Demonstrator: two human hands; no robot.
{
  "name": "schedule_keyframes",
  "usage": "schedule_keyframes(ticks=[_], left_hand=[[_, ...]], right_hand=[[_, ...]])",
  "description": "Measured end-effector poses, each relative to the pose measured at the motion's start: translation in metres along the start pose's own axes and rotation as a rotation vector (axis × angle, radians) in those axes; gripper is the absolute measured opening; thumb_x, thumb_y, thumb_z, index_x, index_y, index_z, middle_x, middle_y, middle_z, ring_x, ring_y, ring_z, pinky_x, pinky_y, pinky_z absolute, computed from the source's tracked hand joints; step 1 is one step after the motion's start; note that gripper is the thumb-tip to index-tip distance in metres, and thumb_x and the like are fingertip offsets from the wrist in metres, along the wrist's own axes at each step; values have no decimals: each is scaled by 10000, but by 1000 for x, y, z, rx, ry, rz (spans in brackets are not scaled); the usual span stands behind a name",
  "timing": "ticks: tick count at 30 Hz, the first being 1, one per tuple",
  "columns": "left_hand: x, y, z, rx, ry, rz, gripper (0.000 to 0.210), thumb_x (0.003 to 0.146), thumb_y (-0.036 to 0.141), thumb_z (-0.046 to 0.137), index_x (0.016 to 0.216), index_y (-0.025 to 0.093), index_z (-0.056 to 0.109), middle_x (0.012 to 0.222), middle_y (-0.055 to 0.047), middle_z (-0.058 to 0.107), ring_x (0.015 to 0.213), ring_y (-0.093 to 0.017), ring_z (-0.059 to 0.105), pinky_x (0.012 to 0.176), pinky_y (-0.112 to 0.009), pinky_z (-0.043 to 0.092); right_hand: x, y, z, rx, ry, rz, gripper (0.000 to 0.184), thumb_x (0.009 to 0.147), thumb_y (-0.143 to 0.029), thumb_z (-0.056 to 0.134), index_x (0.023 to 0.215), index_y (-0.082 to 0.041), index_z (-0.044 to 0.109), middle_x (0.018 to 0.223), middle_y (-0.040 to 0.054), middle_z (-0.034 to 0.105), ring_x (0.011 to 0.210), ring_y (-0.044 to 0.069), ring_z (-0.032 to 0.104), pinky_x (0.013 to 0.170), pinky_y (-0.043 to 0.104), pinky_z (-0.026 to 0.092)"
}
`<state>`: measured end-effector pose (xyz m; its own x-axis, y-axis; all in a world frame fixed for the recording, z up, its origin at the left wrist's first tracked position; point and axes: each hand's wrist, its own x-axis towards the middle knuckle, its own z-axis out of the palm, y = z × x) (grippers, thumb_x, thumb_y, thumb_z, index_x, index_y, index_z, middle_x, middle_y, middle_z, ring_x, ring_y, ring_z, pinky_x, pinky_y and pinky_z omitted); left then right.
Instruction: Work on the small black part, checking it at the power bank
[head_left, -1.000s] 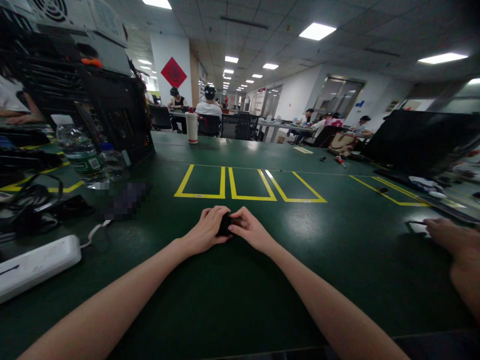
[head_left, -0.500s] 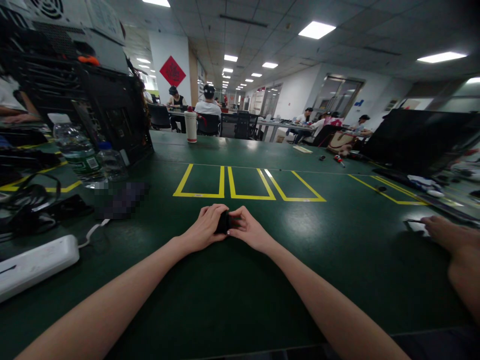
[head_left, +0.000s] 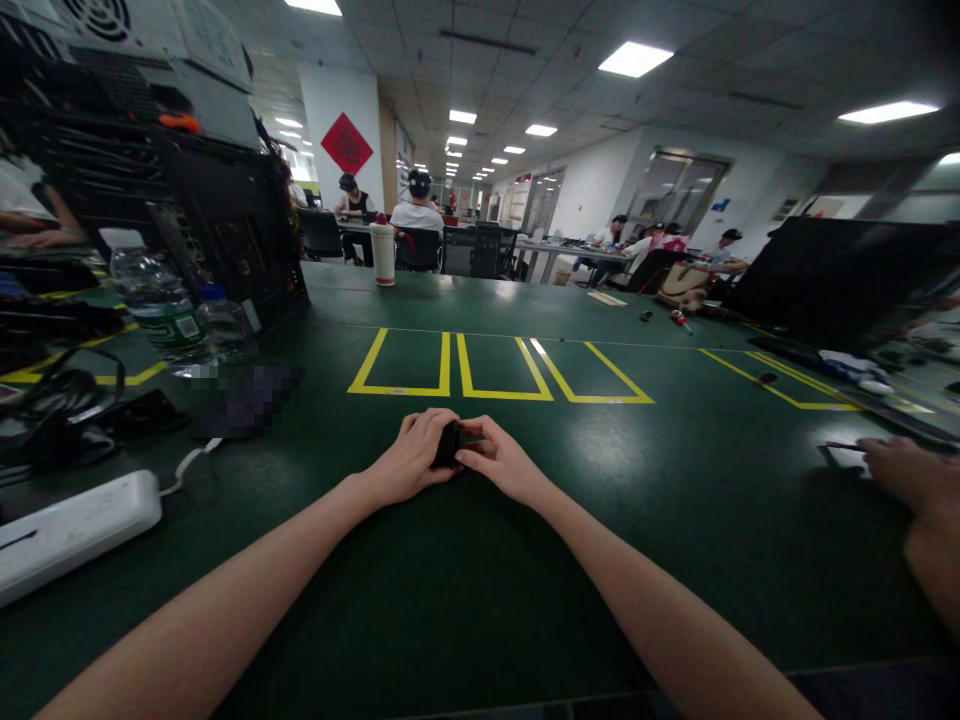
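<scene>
On the green desk [head_left: 480,580] in the head view, the left hand [head_left: 416,455] is gripping a small black object [head_left: 448,447], the right hand [head_left: 496,457] is pinching its right side with the fingertips, yellow tape outlines [head_left: 506,396] are lying just beyond, a white power strip [head_left: 82,530] is resting at left.

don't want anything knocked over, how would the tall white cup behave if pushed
The tall white cup would probably tip if pushed high, being much taller than wide. Once down, its round sides might let it roll.
</scene>
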<state>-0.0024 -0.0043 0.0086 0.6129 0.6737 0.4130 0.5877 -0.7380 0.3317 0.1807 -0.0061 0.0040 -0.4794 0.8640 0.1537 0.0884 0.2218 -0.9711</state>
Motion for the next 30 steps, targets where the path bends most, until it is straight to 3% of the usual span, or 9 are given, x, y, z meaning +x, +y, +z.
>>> schedule_keyframes(ticks=[7,13,20,26,30], left_hand=[[-1,-2,1,-12,1,-1,558,728,184,578,1186,234,263,1163,-86,434,1111,-255,411,939,-445,284],[0,0,-1,-5,2,0,518,756,228,569,1184,214,278,1153,-90,436,1098,-239,417,940,-423,297],[0,0,0,-2,-5,-18,515,758,243,575,1184,209,288,1154,-84,430,1088,-229,419,949,-416,292],[-1,-2,1,-2,0,-6,529,749,217,577,1189,214,282,1158,-81,429,1103,-229,408,956,-413,285],[-1,-3,3,-3,15,-2,542,738,222,586,1187,212,283,1150,-82,436,1096,-239,414,946,-421,289]], right_hand=[[-3,-2,1,51,-38,-41,356,699,-187,642,992,-226,444,1059,15,498,1000,166,541,875,360,455],[1,3,2,30,21,-40,205,776,-261,560,953,-222,465,1015,20,512,945,163,563,822,347,477],[2,4,0,-37,38,10,301,779,-249,554,1058,-217,447,1054,48,509,967,172,551,851,374,461],[-1,0,-1,37,-42,-40,309,732,-186,610,997,-217,455,1058,24,506,1011,174,542,876,364,457],[-1,2,0,54,-25,-40,305,724,-219,623,975,-219,449,1054,20,499,995,175,552,864,363,459]])
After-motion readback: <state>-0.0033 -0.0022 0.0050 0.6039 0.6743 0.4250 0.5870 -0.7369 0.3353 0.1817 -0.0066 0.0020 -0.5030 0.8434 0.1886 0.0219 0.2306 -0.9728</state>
